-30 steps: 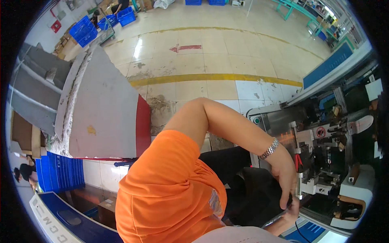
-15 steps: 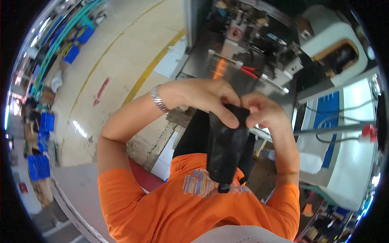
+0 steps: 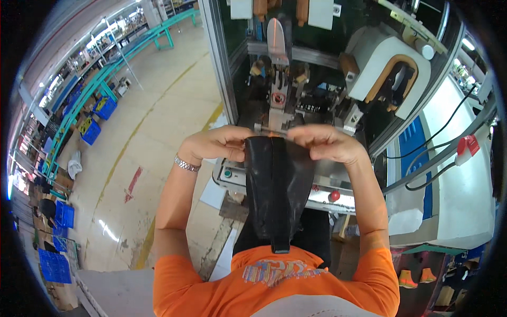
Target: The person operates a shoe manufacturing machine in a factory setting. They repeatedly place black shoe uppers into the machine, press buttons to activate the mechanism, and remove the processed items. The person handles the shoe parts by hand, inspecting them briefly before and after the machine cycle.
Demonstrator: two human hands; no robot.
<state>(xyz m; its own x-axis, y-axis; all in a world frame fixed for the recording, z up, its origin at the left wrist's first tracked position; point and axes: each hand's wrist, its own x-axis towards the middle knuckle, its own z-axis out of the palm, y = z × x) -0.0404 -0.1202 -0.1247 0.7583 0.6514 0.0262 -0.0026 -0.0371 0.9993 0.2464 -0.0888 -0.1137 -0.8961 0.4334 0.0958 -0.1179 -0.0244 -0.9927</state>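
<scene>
A black leather boot upper (image 3: pixel 274 190) hangs down in front of my orange shirt, with a raised strip running along its middle. My left hand (image 3: pixel 219 143), with a metal watch at the wrist, grips its top left edge. My right hand (image 3: pixel 327 142) pinches the top right edge. Both hands hold the top of the piece right at the metal post (image 3: pixel 275 100) of the machine in front of me.
The machine (image 3: pixel 327 68) fills the upper middle, with a white and orange guard (image 3: pixel 388 66), a green button (image 3: pixel 227 173) and a red knob (image 3: pixel 334 196) on its front ledge. Cables (image 3: pixel 438 153) run at the right. Blue crates (image 3: pixel 97 119) stand far left on the floor.
The view swung from the side toward the machine. Both hands rose with the black boot upper and now hold its top edge at the machine's post.
</scene>
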